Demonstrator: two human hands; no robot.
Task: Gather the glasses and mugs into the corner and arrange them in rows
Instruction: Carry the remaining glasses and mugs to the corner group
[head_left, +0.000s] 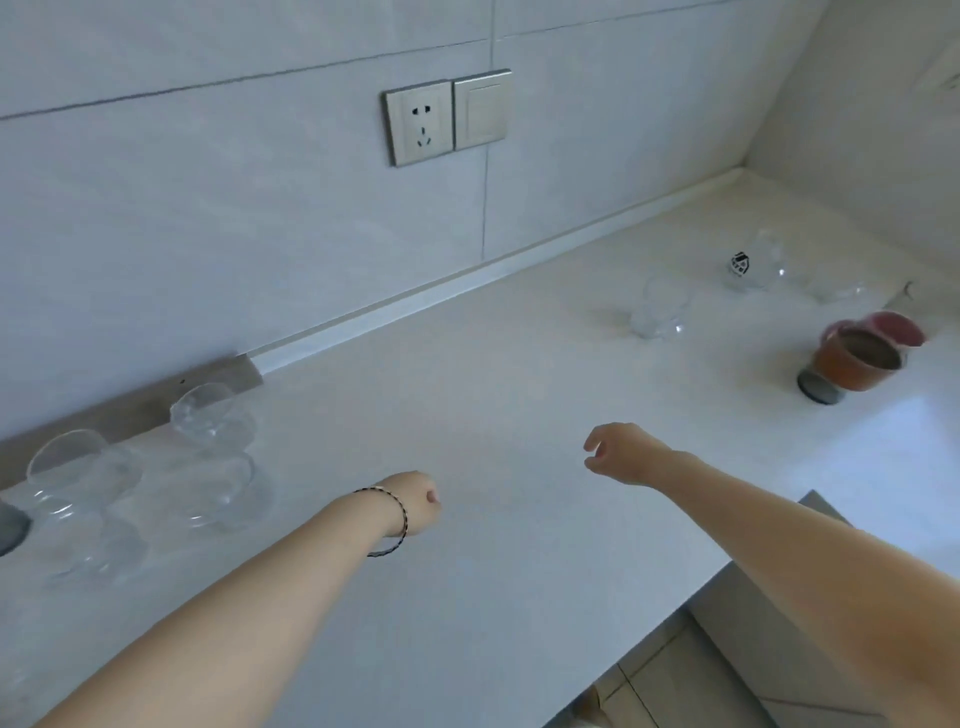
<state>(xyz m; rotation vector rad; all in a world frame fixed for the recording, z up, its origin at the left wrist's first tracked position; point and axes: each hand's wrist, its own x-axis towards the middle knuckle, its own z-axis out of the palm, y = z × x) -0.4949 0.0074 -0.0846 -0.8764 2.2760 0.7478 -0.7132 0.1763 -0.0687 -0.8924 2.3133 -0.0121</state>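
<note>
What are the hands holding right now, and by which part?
Nothing. The left hand is loosely closed and the right hand open, both empty above the countertop, apart from the glasses.

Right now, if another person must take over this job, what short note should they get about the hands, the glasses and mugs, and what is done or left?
Left hand: loosely closed, holds nothing, over the counter.
Right hand: fingers curled and apart, holds nothing.
Left group of clear glasses: several stand close together by the wall strip.
Right side, near the corner: one clear glass alone, a few more clear glasses behind it, and an orange mug with a pink mug behind it.
Done: nothing arranged in rows yet.
Left: carry the left group to the corner, then line everything up in rows.
</note>
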